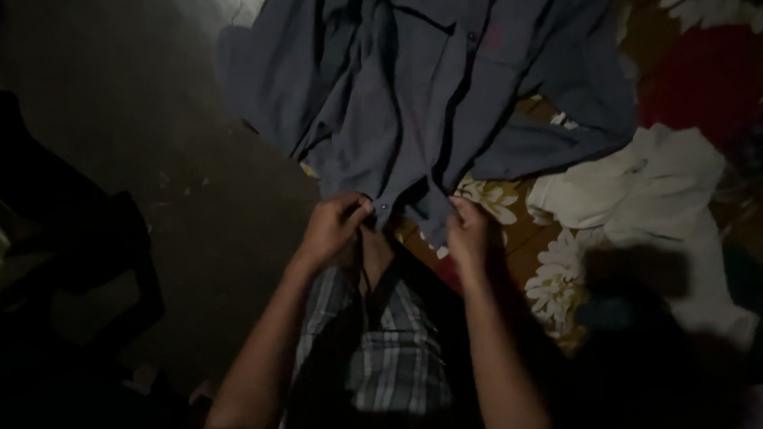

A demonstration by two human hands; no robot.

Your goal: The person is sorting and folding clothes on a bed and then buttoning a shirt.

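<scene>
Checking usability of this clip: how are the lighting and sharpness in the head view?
Head view: dim overall; the grey-blue shirt and white cloth catch the most light. Left side and bottom corners sink into shadow, so the dark furniture there is barely readable. Left hand and right hand at the shirt's hem are soft, slightly blurred. No glare.

Looks like a room in someone's home, pretty dim, with laundry being sorted on the floor. There's a bare grey floor (132,87), scuffed and stained, and next to it a flowered spread (557,271) in red, brown and white laid flat like bedding or a mat. Clothes are lying loose on it: a grey-blue shirt (420,89) and a crumpled white cloth (653,182). A dark chair (77,229) sits at the left edge. No shop or workshop gear anywhere.
</scene>
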